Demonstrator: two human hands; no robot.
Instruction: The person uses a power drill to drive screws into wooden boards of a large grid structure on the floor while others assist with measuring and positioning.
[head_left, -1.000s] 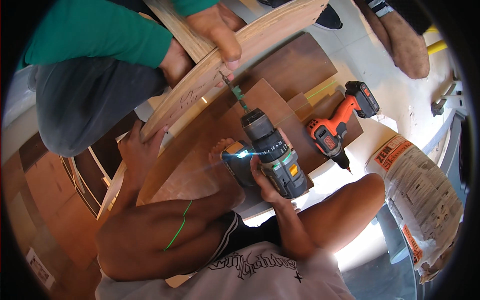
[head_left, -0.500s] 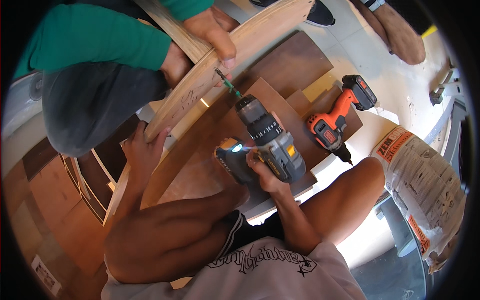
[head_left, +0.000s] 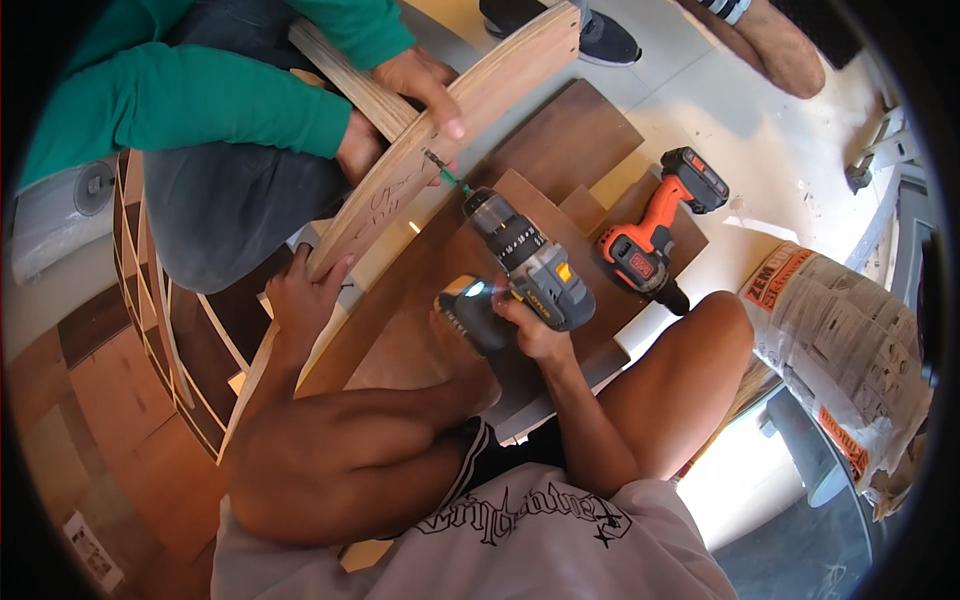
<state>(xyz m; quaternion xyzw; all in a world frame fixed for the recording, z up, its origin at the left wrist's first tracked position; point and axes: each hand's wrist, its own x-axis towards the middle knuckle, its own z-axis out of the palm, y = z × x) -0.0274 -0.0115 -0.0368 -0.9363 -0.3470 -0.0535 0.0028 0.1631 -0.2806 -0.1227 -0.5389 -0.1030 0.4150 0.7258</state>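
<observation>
My right hand (head_left: 536,325) is wrapped round the grip of a grey and black cordless drill (head_left: 545,275) with a yellow switch and a lit lamp. From its chuck a bit with a green section (head_left: 449,174) reaches up-left, its tip at the face of a long pale wooden board (head_left: 375,195) bearing handwriting. My left hand (head_left: 305,295) grips the near end of that board. A co-worker in green sleeves has one hand (head_left: 425,85) on the board's top edge, where a second wooden piece (head_left: 350,80) meets it behind; the co-worker's other hand (head_left: 360,145) is close behind the board.
Brown wooden panels (head_left: 570,135) lie under and beyond the drill. An orange and black drill (head_left: 650,230) rests on them to the right. A paper sack (head_left: 840,340) stands at the right beside my knee. A curved wooden frame (head_left: 160,300) is at the left. Another person's shoe (head_left: 608,40) shows at the top.
The whole view has shifted slightly. Both my hands keep their holds, and the bit's tip stays at the same place on the board.
</observation>
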